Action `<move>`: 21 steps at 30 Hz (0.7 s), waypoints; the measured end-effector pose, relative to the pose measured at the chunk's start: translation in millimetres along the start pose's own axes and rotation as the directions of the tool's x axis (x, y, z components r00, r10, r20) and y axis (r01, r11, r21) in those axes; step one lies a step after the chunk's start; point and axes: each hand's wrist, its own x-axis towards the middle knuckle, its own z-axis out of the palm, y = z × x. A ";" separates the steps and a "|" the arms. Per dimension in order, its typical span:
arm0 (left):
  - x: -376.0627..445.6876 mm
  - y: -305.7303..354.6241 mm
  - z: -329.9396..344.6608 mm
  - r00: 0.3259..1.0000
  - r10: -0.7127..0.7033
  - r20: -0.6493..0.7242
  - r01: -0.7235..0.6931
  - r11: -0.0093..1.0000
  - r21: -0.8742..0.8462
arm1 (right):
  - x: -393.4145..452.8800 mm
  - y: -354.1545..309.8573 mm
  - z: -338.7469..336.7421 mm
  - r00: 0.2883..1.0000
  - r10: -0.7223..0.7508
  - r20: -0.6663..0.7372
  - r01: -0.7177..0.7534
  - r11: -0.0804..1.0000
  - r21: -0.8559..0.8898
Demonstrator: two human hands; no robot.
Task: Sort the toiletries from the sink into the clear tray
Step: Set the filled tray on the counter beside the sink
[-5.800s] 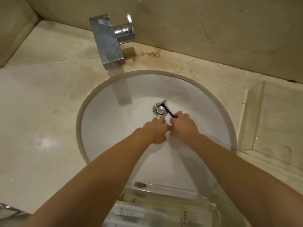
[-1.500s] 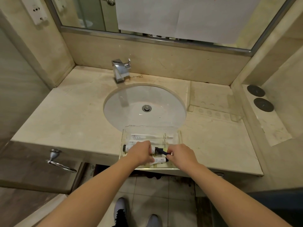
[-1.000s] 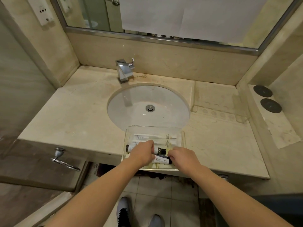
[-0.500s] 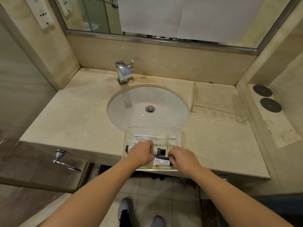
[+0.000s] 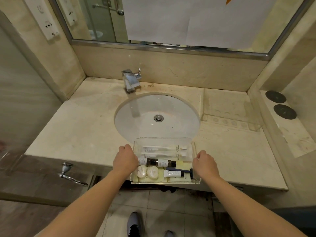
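We see the left hand [image 5: 125, 159] and the right hand [image 5: 205, 164] gripping the two short sides of the clear rectangular plastic tray [image 5: 164, 182], fingers curled over its walls. The tray stands on the front edge of the counter, its far part reaching over the basin rim.

In its near row lie two white oval wrapped soaps [image 5: 147, 171], a small white tube [image 5: 173, 173] and a dark blue plastic razor [image 5: 183, 171]. Behind them lie small bottles with dark caps [image 5: 157, 162], end to end. In the far row lie long white paper sachets [image 5: 162, 150].

Beyond the tray, the round white ceramic sink [image 5: 145, 117] shows only its metal drain [image 5: 158, 118]. The beige marble counter [image 5: 77, 127] is smooth, with brown stains near the square chrome faucet [image 5: 130, 81]. To the right stands a second clear tray [image 5: 229, 110]. On a side ledge lie two dark round discs [image 5: 280, 106]. Behind is a mirror with a metal frame [image 5: 171, 47].
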 end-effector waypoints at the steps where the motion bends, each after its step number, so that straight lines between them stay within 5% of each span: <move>1: 3.1 -0.7 0.8 0.999 -0.028 0.036 0.028 1.000 -0.011 | 2.0 0.6 1.5 1.000 0.014 0.020 -0.014 1.000 -0.025; 11: 36.5 -8.0 -6.4 0.980 -0.141 0.143 0.154 0.985 -0.084 | -1.9 -23.0 6.8 0.986 0.112 0.126 -0.101 0.990 -0.096; 21: 80.2 -30.4 -33.2 0.973 -0.184 0.136 0.214 0.943 -0.255 | 7.1 -71.6 10.5 0.990 0.124 0.068 -0.119 0.991 -0.066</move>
